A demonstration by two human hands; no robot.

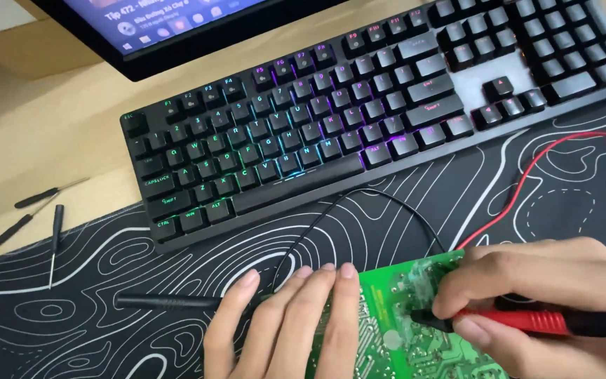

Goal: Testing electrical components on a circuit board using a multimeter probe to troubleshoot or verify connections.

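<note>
Mid-probing, I'd judge: right hand (541,309) gripped the red-handled test probe (527,321) w/ tip on the green printed circuit board (415,337) on the black contour-patterned desk mat (106,281), left hand (289,323) flat, fingers pressing board's edge, black probe (166,302) lying unused beside.

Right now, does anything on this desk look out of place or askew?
Only small things: three slim screwdrivers lie scattered at odd angles by the desk mat edge, one overlapping it. The green circuit board looks intact.
</note>
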